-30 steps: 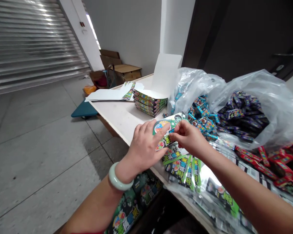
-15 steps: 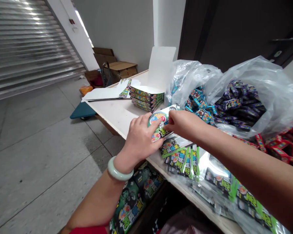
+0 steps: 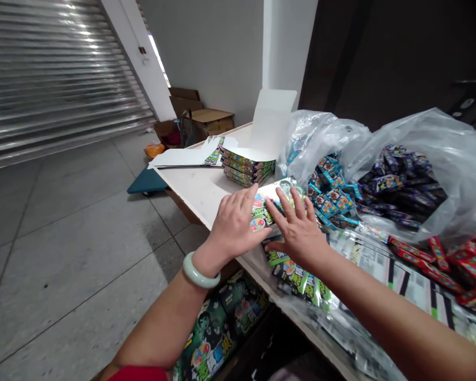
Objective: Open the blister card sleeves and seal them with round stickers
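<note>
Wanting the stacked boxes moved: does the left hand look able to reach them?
Probably yes: the left hand lies close to the stacked boxes, with only bare tabletop between.

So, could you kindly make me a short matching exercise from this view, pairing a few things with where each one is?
Things:
1. Pale green bangle
2. Stack of printed boxes
3. Dark purple packets
4. Teal wheeled board

Places:
A. Inside a clear plastic bag
B. On the floor
C. Around the left wrist
D. On the white table top

Pairs: 1-C, 2-D, 3-A, 4-B.
</note>
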Demonstrator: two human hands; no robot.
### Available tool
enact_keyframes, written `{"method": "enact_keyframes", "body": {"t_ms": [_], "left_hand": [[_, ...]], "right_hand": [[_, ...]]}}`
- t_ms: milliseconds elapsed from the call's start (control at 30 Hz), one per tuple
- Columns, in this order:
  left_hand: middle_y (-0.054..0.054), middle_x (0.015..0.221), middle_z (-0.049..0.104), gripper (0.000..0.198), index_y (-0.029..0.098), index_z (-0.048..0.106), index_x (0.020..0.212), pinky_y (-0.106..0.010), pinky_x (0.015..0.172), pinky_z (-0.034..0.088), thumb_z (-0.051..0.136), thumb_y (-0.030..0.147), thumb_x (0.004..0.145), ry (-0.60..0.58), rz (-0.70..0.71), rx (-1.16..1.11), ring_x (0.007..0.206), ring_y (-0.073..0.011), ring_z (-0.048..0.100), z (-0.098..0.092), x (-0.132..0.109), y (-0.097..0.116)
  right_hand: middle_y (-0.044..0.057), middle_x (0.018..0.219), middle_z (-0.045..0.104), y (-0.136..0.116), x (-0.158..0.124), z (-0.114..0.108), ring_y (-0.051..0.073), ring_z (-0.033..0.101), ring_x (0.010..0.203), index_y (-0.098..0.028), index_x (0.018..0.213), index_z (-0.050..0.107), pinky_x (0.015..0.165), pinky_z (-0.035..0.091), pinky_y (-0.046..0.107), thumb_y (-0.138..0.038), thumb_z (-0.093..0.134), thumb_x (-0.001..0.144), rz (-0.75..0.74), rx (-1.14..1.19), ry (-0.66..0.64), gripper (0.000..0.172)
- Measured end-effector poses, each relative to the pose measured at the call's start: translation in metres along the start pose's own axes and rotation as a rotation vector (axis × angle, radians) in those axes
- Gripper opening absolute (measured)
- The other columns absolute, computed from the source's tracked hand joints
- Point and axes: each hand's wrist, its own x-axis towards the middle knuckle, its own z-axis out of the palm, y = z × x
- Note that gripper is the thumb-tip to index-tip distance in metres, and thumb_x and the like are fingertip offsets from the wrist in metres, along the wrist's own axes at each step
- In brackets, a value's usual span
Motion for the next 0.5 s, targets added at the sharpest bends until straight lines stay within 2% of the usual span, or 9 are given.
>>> {"method": "enact_keyframes", "body": {"t_ms": [100,167,233,333,433,500], "left_hand": [[-0.018,0.131,0.053,0.085,0.01,0.032,0.14,-0.046,0.099,0.04,0.071,0.042,0.072,-0.008,0.016,-0.009,0.117,-0.0322,0.051,-0.001,-0.002,0.002],[-0.017,0.131,0.053,0.085,0.01,0.031,0.141,-0.045,0.099,0.04,0.07,0.038,0.071,0.001,0.015,-0.017,0.117,-0.032,0.051,-0.001,-0.004,0.004],[-0.018,0.131,0.052,0.085,0.01,0.029,0.142,-0.045,0.1,0.04,0.068,0.033,0.07,0.014,0.004,-0.025,0.118,-0.0318,0.05,-0.001,-0.006,0.005],[-0.018,0.132,0.051,0.087,0.01,0.026,0.144,-0.045,0.101,0.039,0.066,0.03,0.07,0.015,-0.009,-0.025,0.119,-0.032,0.049,-0.001,-0.008,0.007],[-0.019,0.133,0.05,0.09,0.008,0.025,0.144,-0.045,0.102,0.038,0.068,0.036,0.071,0.013,-0.012,-0.034,0.12,-0.0324,0.048,-0.001,-0.009,0.008],[-0.018,0.135,0.049,0.092,0.008,0.025,0.145,-0.045,0.103,0.036,0.069,0.042,0.071,0.005,-0.004,-0.054,0.122,-0.0321,0.046,-0.002,-0.014,0.013]], "right_hand": [[0.015,0.159,0.013,-0.005,0.015,-0.003,0.043,0.006,0.144,-0.019,0.149,0.027,0.112,0.012,0.061,-0.053,0.08,0.062,0.044,-0.019,-0.069,0.107],[0.016,0.159,0.011,-0.006,0.021,-0.009,0.043,0.004,0.144,-0.017,0.149,0.029,0.112,0.012,0.062,-0.049,0.082,0.061,0.002,0.008,-0.112,0.108],[0.016,0.159,0.011,-0.007,0.018,-0.014,0.042,0.002,0.144,-0.018,0.15,0.028,0.113,0.012,0.061,-0.048,0.083,0.059,-0.096,0.051,-0.142,0.11],[0.016,0.159,0.012,-0.006,-0.003,-0.016,0.041,-0.002,0.144,-0.022,0.151,0.025,0.113,0.012,0.062,-0.051,0.082,0.061,-0.186,0.122,-0.14,0.111],[0.016,0.159,0.013,0.006,-0.03,-0.01,0.039,0.001,0.145,-0.023,0.148,0.031,0.112,0.014,0.062,-0.063,0.068,0.072,-0.143,0.241,-0.056,0.094],[0.016,0.157,0.021,0.022,-0.041,-0.008,0.037,0.012,0.145,-0.023,0.143,0.04,0.111,0.02,0.06,-0.068,0.047,0.083,0.046,0.374,0.057,0.076]]}}
